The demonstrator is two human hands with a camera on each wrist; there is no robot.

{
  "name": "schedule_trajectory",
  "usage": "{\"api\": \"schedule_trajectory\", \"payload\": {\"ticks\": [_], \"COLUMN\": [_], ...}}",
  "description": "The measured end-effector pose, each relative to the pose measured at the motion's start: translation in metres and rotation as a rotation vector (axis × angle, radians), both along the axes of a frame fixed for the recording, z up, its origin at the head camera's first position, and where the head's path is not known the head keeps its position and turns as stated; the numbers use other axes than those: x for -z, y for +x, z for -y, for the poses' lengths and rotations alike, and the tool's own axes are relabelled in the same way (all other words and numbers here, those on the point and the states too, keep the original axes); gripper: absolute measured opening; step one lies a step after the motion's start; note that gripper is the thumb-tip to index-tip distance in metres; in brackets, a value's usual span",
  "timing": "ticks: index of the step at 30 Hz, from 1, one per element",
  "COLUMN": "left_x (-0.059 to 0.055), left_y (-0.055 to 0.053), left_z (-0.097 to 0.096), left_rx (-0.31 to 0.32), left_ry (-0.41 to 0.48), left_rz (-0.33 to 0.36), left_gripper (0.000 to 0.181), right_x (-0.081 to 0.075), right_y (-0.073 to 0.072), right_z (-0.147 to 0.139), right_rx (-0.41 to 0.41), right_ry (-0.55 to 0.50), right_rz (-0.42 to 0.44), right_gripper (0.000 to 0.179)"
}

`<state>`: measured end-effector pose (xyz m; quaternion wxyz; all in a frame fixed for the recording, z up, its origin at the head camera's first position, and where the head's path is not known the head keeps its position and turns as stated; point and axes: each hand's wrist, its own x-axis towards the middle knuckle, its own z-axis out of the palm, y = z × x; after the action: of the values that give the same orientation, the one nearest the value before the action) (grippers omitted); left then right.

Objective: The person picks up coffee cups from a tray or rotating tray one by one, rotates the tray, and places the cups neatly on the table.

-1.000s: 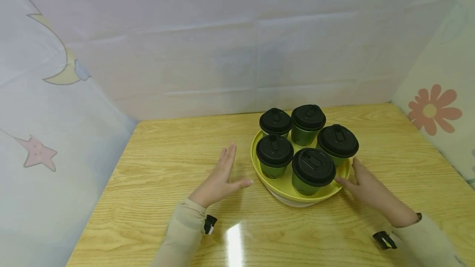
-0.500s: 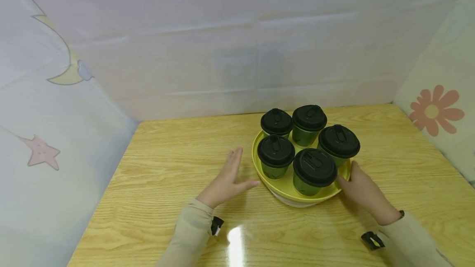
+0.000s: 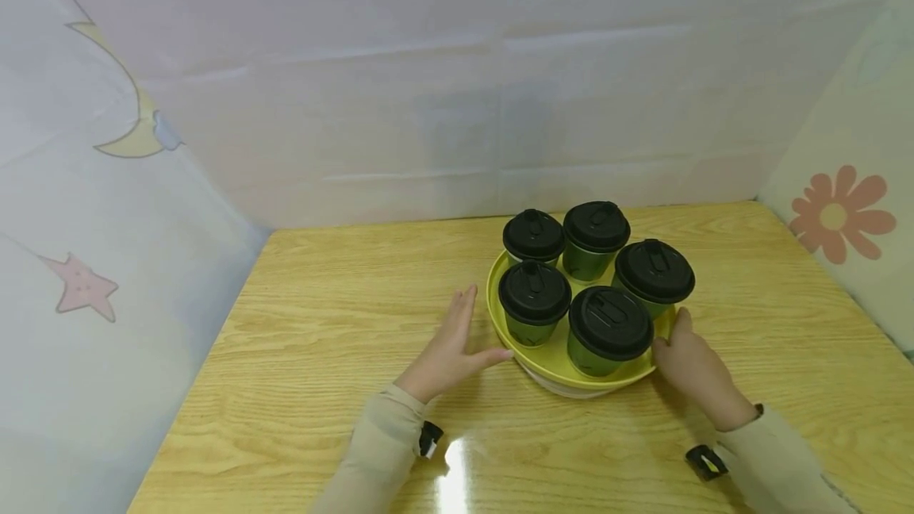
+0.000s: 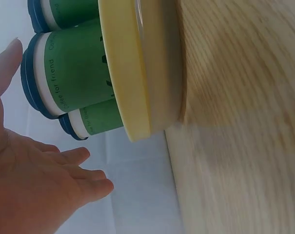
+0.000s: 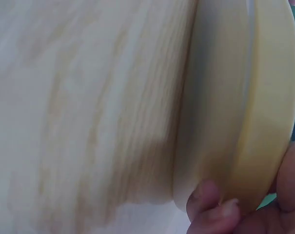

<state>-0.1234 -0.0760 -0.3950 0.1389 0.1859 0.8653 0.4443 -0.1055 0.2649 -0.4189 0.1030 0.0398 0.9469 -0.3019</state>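
In the head view, a person's right hand [image 3: 696,371] grips the near right rim of a round yellow tray [image 3: 550,357] bearing five lidded cups [image 3: 610,324] on a wooden table [image 3: 343,284], having closed on it within the past second; the left hand [image 3: 446,359], spread wide, now reaches nearer the tray's left side. In the left wrist view, its thumb and fingers stand apart beside the cups. In the right wrist view, curled fingers and thumb pinch the tray's edge.

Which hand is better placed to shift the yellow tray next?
Probably the right hand: it grips the edge of the yellow tray. The left hand is beside the tray's left side, fingers spread, holding nothing.
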Motion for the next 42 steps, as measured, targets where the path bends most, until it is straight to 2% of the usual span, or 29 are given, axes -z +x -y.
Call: {"api": "schedule_trajectory", "payload": {"ticks": [8,18,23,27,29,33,37,42], "left_x": [0.008,0.014,0.016,0.017,0.019,0.018,0.017,0.016], "left_y": [0.003,0.004,0.002,-0.001,-0.002,-0.005,-0.007,-0.009], "left_z": [-0.009,-0.02,-0.025,-0.03,-0.032,-0.036,-0.04,-0.043], "left_rx": [-0.022,-0.03,-0.045,-0.055,-0.068,-0.105,-0.115,-0.109], "left_ry": [0.019,0.059,0.104,0.161,0.186,0.211,0.221,0.225], "left_rz": [-0.004,0.002,0.018,0.001,0.001,0.043,0.062,0.052], "left_gripper": [0.106,0.105,0.105,0.104,0.103,0.105,0.108,0.11], "right_x": [0.007,0.005,0.004,0.003,0.003,0.003,0.003,0.001], "right_y": [0.002,0.006,0.005,0.004,0.004,0.005,0.005,0.005], "right_z": [0.003,0.008,0.009,0.009,0.009,0.01,0.01,0.011], "right_rx": [0.045,0.067,0.061,0.07,0.063,0.041,0.023,0.035], "right_ry": [0.041,0.086,0.106,0.11,0.119,0.146,0.18,0.19], "right_rz": [-0.04,-0.023,-0.038,-0.012,-0.03,-0.088,-0.137,-0.13], "right_gripper": [0.064,0.063,0.061,0.061,0.06,0.057,0.054,0.054]}}
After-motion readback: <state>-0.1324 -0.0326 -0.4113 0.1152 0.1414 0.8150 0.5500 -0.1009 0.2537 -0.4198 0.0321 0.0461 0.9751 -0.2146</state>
